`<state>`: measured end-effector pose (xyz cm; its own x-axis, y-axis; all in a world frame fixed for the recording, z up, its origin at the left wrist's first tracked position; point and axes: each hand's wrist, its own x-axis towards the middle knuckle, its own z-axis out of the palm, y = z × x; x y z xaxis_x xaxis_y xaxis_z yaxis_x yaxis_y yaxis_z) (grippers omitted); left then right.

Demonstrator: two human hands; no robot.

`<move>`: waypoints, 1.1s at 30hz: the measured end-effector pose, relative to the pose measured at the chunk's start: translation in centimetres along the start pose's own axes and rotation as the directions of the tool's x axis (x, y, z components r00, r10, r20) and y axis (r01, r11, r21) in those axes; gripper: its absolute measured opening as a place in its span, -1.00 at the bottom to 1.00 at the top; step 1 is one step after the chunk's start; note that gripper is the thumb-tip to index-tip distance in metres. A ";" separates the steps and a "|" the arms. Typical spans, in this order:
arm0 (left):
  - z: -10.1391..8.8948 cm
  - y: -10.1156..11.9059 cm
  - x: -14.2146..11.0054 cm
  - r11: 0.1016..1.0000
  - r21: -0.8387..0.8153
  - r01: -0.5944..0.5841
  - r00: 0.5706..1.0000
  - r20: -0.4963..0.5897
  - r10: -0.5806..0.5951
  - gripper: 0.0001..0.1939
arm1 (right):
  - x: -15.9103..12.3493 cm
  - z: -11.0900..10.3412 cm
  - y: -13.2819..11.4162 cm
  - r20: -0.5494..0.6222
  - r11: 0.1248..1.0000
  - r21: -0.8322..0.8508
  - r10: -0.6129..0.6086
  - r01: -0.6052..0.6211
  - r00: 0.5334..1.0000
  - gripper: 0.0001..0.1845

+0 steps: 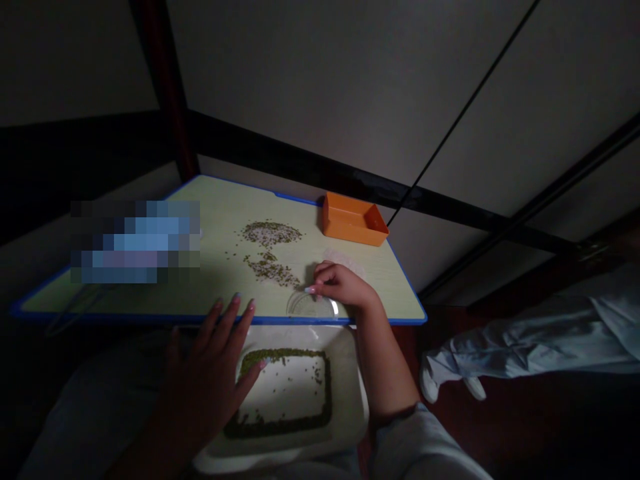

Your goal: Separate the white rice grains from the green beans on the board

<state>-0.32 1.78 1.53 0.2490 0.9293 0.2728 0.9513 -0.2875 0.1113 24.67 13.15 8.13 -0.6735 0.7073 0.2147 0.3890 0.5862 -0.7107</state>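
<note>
My right hand [343, 283] rests at the near edge of a pale board, its thumb and fingers pinched at the upper rim of a clear half-round plastic protractor [313, 307]. That piece lies beside the board's blue edge. To its upper left are two scattered patches of mixed green and pale grains, a farther patch [271, 233] and a nearer one [273, 271]. My left hand [215, 360] has its fingers spread, empty, over the left side of a white basin [350, 393]. Green grains [280, 423] lie along the edges of the basin's floor.
An orange box [353, 220] stands at the far right of the blue-edged board [220, 207]. A pale patch of grains [345, 260] lies behind my right hand. Something at left is pixelated. A person's legs [525, 340] in light trousers are at the right. Panelled walls run behind.
</note>
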 end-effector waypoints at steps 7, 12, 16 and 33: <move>-0.2 0.1 0.0 1.000 -0.001 0.010 1.000 -0.003 -0.010 -0.31 | -0.3 -0.2 0.0 -0.072 0.999 -0.004 0.034 -0.035 0.997 -0.55; -0.2 0.1 0.0 1.000 0.001 0.015 1.000 -0.002 -0.015 -0.30 | -0.8 -0.5 0.4 -0.330 0.985 -0.093 0.106 -0.144 0.938 -0.62; -0.2 0.1 0.1 1.000 0.006 0.011 1.000 -0.004 -0.011 -0.30 | -1.2 -0.9 0.8 -0.300 0.986 -0.097 0.103 -0.138 0.948 -0.66; -0.5 -0.1 0.0 1.000 -0.014 0.016 1.000 0.009 -0.015 -0.33 | -1.3 -0.8 1.5 -0.391 0.894 -0.325 0.170 -0.308 0.905 -0.70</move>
<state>-0.46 1.65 1.97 0.2358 0.9356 0.2629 0.9525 -0.2762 0.1286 26.65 13.44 7.36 -0.2977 0.8940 0.3350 0.7594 0.4344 -0.4843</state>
